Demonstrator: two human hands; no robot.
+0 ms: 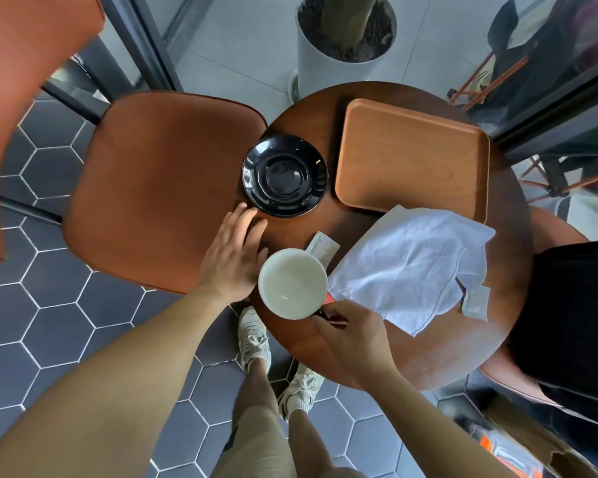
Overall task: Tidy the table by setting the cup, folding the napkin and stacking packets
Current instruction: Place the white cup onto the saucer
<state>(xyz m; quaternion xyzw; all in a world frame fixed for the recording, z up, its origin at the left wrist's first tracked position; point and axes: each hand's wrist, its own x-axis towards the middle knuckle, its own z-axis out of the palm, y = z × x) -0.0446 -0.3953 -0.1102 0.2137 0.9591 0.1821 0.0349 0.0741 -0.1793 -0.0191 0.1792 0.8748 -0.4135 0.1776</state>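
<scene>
Seen from the head camera, a round counter (428, 357) of dark, smooth wood carries one glossy black saucer (285, 175) with concentric rings, lying bare near the far-left edge. Just to its right is one rectangular tray (411, 157) of lighter wood with rounded corners and a low raised rim. One white cloth napkin (411, 267), creased and spread unfolded, lies over the tray's near corner and across the right half of the counter. One round cup (292, 283), pale cream inside with a dark handle, is at the near-left edge of the counter; whether it rests on the wood or is lifted cannot be told. The right hand (353, 336) holds it, its fingers (337, 319) curled and pinching the handle. The left hand (233, 257) lies just left of the cup. Its fingers (246, 219) are straight and relaxed, holding nothing, and the tips reach the counter's edge close beside the saucer's rim. Three packets show. A flat white packet (321, 246) is partly hidden behind the cup. A red packet (329, 298) shows only as a sliver between the cup and the napkin. A pale packet (477, 303), square-cornered, lies at the napkin's right edge. One rust-brown cushioned chair (159, 191) stands left of the counter on dark hexagonal floor tiles (66, 322).
</scene>
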